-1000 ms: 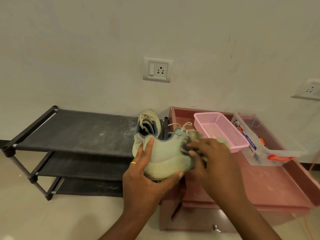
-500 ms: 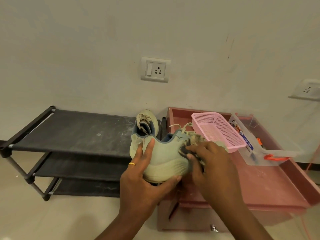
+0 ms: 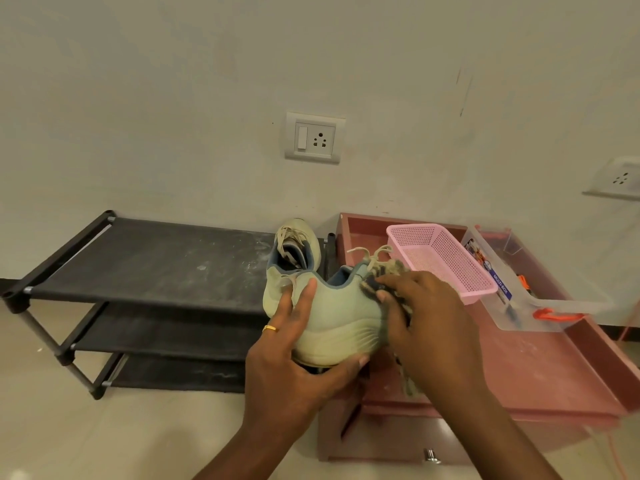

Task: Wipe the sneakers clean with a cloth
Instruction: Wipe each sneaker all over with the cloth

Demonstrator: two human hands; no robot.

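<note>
Wall (image 3: 173,81): pale and plain, filling the upper half of the view, with a few dark scuff marks at the right.
Shoe rack (image 3: 156,265): black, three fabric tiers on a tube frame, standing on the floor against the wall at the left; its top tier is dusted with white specks.
Cabinet (image 3: 554,375): reddish-brown, low, with a raised rim round its top, just beside the rack on the right.
Clear box (image 3: 561,304): lidless plastic tub with an orange latch, resting on the cabinet top at the far right.
Pink basket (image 3: 443,261): mesh-sided, on the cabinet top, touching the clear box on its left.
Held sneaker (image 3: 339,317): pale green with a blue lining, lifted off every surface, in front of the gap between rack and cabinet, sole turned down toward the left hand, laces loose at the top.
Second sneaker (image 3: 294,247): same pair, standing on the right end of the rack's top tier, just behind the held one.
Left hand (image 3: 294,368): grips the held sneaker, fingers spread apart up its near side, thumb hooked under the sole.
Right hand (image 3: 429,323): fingers curled together, clamped on the cloth and pressing it against the sneaker's right side.
Cloth (image 3: 388,268): grey-and-beige, bunched under the right hand, one end hanging below the wrist.
Wall socket (image 3: 314,137): white plate with a switch, above the sneakers.
Ring (image 3: 270,328): gold band on a left-hand finger.
</note>
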